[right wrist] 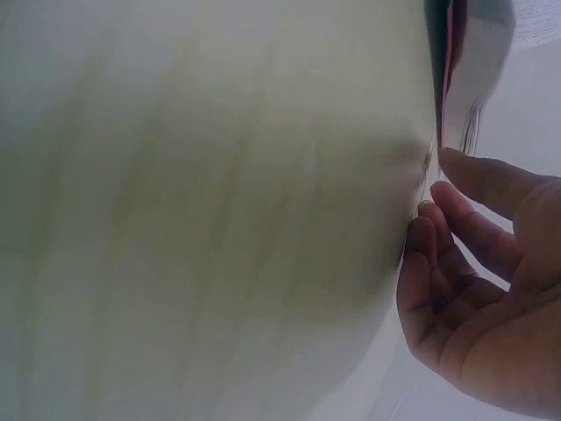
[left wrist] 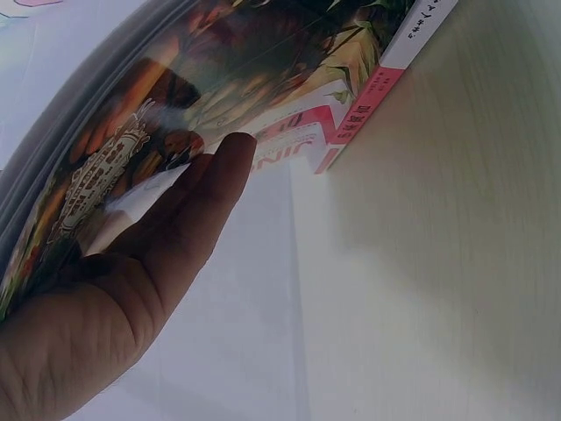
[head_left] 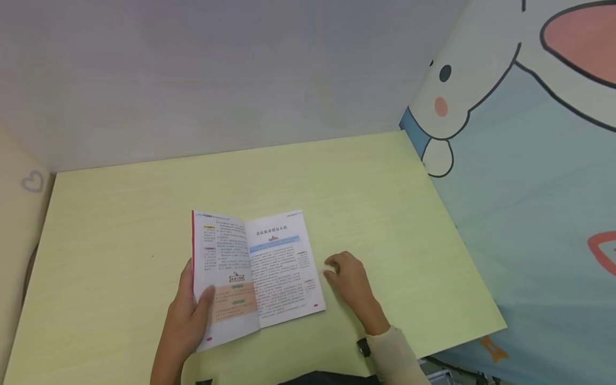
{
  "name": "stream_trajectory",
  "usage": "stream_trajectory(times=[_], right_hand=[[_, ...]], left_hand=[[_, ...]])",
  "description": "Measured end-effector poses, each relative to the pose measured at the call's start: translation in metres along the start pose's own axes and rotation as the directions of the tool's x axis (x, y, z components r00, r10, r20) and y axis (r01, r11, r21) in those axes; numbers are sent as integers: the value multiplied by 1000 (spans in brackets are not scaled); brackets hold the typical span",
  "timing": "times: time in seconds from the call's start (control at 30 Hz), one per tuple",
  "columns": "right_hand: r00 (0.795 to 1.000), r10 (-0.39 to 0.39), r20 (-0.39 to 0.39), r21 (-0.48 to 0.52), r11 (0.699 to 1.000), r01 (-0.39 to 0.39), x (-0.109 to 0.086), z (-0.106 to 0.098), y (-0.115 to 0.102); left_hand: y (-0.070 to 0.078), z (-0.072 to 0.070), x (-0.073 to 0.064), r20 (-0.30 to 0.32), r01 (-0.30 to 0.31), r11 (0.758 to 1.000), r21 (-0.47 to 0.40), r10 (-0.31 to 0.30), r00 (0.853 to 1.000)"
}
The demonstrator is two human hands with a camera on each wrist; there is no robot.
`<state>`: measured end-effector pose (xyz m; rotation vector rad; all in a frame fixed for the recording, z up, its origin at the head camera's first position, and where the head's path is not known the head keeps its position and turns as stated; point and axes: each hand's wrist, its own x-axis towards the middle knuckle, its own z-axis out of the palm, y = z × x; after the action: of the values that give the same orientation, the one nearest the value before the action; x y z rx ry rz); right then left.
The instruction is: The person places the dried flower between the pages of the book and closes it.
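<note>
An open book (head_left: 284, 272) with printed pages lies spread over the table, its left half tilted up. My left hand (head_left: 185, 318) grips that left half, the thumb on the page and the fingers behind the cover. In the left wrist view, the colourful cover (left wrist: 254, 70) and the red-and-white spine show above the left hand (left wrist: 131, 272). Just right of the book's right edge, my right hand (head_left: 350, 278) rests near the tabletop with loosely bent fingers and holds nothing. The right wrist view has the right hand (right wrist: 491, 289) with thumb and fingertips close to the book's edge.
The pale yellow-green table (head_left: 361, 187) extends around the book. A plain wall (head_left: 216, 80) stands behind it, and a cartoon-printed curtain or panel (head_left: 520, 187) borders the right side. A dark wrist strap (head_left: 363, 347) sits at the right sleeve.
</note>
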<state>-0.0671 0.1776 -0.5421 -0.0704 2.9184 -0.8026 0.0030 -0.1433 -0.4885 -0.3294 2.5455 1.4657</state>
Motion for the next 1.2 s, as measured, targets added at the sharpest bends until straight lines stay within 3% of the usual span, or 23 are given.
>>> stream_trajectory(times=[0.3, 0.6, 0.9, 1.03, 1.2], right_hand=[[1000, 2, 27, 1, 1000, -2, 4, 2, -1], [998, -51, 23, -37, 998, 52, 5, 2, -1], [999, -29, 26, -33, 999, 30, 5, 3, -1], [1000, -12, -13, 17, 1000, 13, 5, 3, 0], [996, 64, -61, 115, 992, -56, 7, 0, 3]], left_hand=[[1, 1, 2, 0, 12, 1000, 1, -12, 1000], [0, 0, 1, 13, 37, 999, -15, -37, 999], [0, 1, 2, 8, 21, 1000, -15, -21, 1000], [0, 1, 2, 9, 16, 1000, -16, -16, 1000], [0, 1, 1, 5, 7, 1000, -17, -6, 1000]])
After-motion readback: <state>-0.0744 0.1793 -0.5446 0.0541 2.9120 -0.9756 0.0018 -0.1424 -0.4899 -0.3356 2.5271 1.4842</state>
